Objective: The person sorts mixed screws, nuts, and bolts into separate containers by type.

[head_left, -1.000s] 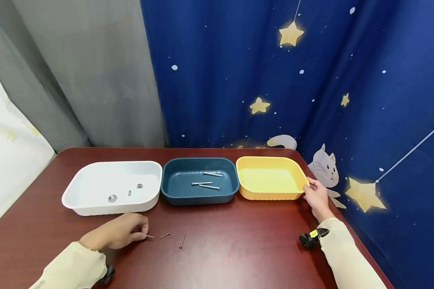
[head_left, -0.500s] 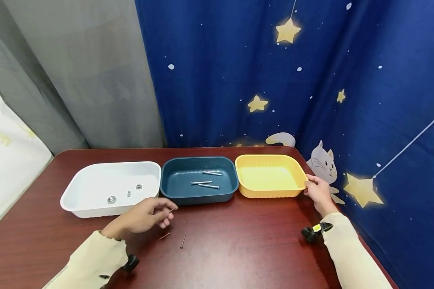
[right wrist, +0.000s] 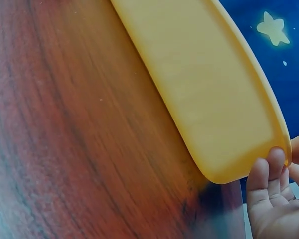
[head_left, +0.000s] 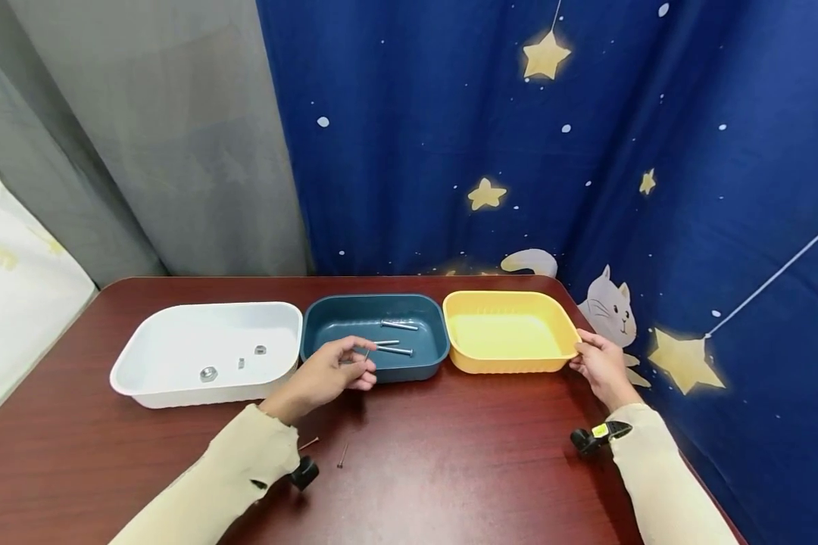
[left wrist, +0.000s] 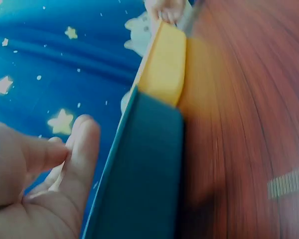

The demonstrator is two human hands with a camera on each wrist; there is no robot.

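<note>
My left hand (head_left: pixel 330 371) pinches a thin nail (head_left: pixel 366 354) between thumb and fingertips, over the near rim of the dark blue tray (head_left: pixel 327 376). In the left wrist view that hand (left wrist: pixel 55 174) is beside the blue tray's wall (left wrist: pixel 149 164), the nail itself hardly showing. Several long silver bolts (head_left: pixel 398 326) lie inside the tray, partly hidden by the fingers. My right hand (head_left: pixel 603 369) grips the right end of the yellow tray (head_left: pixel 511 366); in the right wrist view its fingers (right wrist: pixel 275 162) lie against the outer wall near the rim.
A white tray (head_left: pixel 198 396) at the left holds a large nut (head_left: pixel 208 374) and two smaller metal pieces, one a nut (head_left: pixel 260 350). Two thin nails lie on the red-brown table, one (head_left: pixel 342 456) in front and another (head_left: pixel 309 443) by the left sleeve. Curtains hang behind the table.
My left hand has lifted the nail off the table and carried it right and away from me, to the blue tray. My right hand stays at the yellow tray.
</note>
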